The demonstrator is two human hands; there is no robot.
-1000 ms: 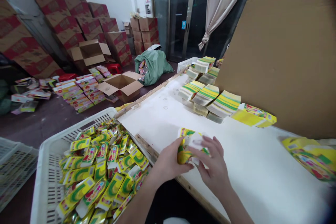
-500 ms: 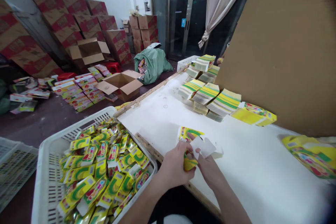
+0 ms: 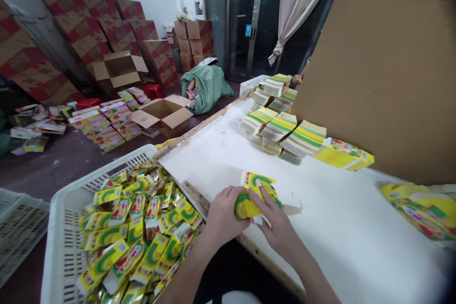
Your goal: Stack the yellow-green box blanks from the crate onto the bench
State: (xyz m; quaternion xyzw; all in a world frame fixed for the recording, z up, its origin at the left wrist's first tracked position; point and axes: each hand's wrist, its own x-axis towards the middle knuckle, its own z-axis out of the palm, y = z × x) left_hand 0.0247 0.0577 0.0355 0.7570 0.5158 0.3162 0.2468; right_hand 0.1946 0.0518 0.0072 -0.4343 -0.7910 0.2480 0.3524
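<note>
Above the white table's near edge, my left hand is wrapped round a small yellow-and-green paper carton. My right hand grips the carton's right side, fingers laid over its face and thumb lower down near a bit of white flap. Part of the carton is hidden by both hands. Just beyond my fingers, more yellow printed card lies on the table. At my left, a white plastic basket is heaped with small yellow cartons.
Bundles of flat yellow-and-white cartons line the back of the white table, below a big cardboard sheet. A yellow box lies beside them. Open cardboard boxes, a green sack and stacked boxes stand on the floor.
The carton has turned so its yellow-green face shows instead of white flaps. My right hand has shifted from the flaps onto this face; my left hand has moved slightly left.
</note>
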